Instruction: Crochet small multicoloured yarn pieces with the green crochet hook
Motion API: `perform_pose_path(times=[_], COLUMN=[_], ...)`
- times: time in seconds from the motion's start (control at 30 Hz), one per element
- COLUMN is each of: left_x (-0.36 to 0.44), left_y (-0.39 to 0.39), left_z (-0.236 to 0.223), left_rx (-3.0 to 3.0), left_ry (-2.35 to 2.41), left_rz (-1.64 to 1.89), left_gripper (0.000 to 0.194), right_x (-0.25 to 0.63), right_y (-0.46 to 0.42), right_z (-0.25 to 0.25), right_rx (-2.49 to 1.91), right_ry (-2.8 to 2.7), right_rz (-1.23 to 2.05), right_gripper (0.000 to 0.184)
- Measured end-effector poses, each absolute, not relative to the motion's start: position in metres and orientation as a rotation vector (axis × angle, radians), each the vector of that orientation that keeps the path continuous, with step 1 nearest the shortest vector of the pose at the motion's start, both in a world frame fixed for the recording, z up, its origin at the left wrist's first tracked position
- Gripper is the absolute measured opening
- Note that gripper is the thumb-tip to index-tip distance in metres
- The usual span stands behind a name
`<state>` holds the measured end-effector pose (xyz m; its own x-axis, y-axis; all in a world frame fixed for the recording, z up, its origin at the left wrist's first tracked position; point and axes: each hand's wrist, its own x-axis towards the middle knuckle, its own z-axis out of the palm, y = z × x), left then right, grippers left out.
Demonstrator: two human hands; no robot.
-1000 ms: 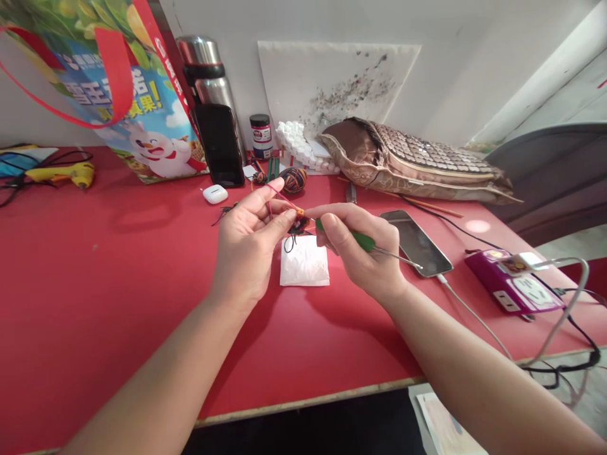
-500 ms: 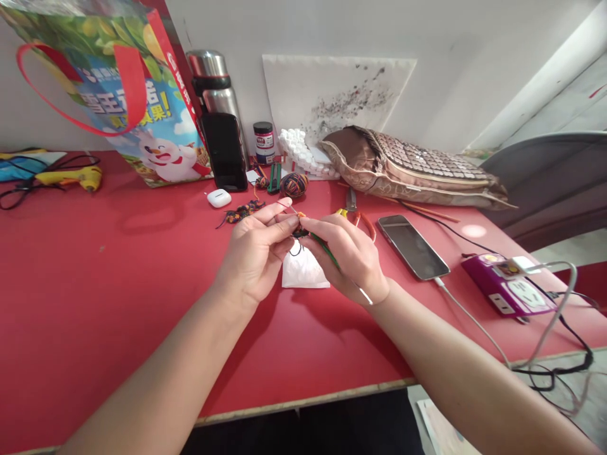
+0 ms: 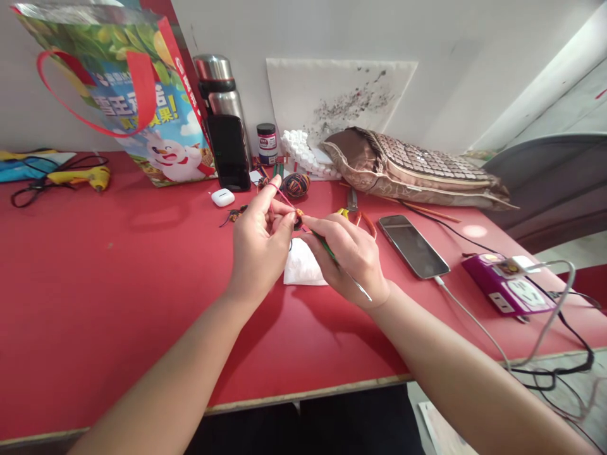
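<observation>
Between thumb and fingers, my left hand (image 3: 260,243) pinches a small piece of multicoloured crochet work (image 3: 298,220). A strand of reddish yarn (image 3: 283,197) runs over its raised index finger. My right hand (image 3: 348,253) grips a crochet hook (image 3: 351,278) with a green handle; one silver end sticks out towards the wrist, while the other end is hidden at the crochet piece. Behind the hands lies a ball of multicoloured yarn (image 3: 296,185). More crocheted yarn (image 3: 235,215) shows beside my left hand. Below the hands rests a white packet (image 3: 303,264).
On the red table (image 3: 142,303) stand a shopping bag (image 3: 156,107), a steel flask (image 3: 222,95), a black phone (image 3: 228,151) and a jar (image 3: 267,144). Pliers (image 3: 351,202), a charging phone (image 3: 414,246) and a purple power strip (image 3: 509,284) lie rightward. An earbud case (image 3: 222,198) and glue gun (image 3: 83,177) lie left.
My left index finger has lifted and straightened, drawing the reddish yarn up into a taut strand. My right hand stays almost in place with the hook. The view has shifted slightly.
</observation>
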<state>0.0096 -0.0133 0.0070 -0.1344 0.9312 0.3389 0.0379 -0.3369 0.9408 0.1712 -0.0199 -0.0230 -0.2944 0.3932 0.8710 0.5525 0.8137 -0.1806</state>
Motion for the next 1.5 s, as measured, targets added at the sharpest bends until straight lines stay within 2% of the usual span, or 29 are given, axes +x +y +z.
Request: perform_pose_path(times=[0.47, 0.67, 0.9, 1.1, 1.23, 1.33, 1.5], left_x=[0.001, 0.002, 0.001, 0.002, 0.005, 0.005, 0.005], left_y=[-0.006, -0.001, -0.006, -0.013, -0.017, -0.018, -0.016], left_z=[-0.006, -0.015, -0.012, -0.009, -0.004, -0.003, -0.007], left_rx=[1.752, 1.753, 1.728, 1.77, 1.717, 1.698, 1.779], left_ry=[1.173, 1.151, 1.067, 1.02, 0.976, 0.968, 0.979], left_rz=[1.573, 1.675, 1.683, 1.757, 1.753, 1.755, 1.816], left_gripper=[0.051, 0.053, 0.053, 0.054, 0.051, 0.051, 0.051], right_x=[0.179, 0.177, 0.176, 0.181, 0.182, 0.181, 0.178], right_y=[-0.015, -0.016, -0.021, -0.02, -0.019, -0.02, -0.022], right_z=[-0.017, -0.018, -0.016, -0.016, -0.015, -0.015, -0.016], right_rx=[-0.644, -0.591, -0.689, -0.538, -0.515, -0.501, -0.513], right_ry=[-1.865, -1.846, -1.706, -1.883, -1.946, -1.954, -1.902], right_rz=[0.089, 0.016, 0.305, -0.092, -0.348, -0.374, -0.2], right_gripper=[0.011, 0.013, 0.012, 0.03, 0.034, 0.036, 0.035])
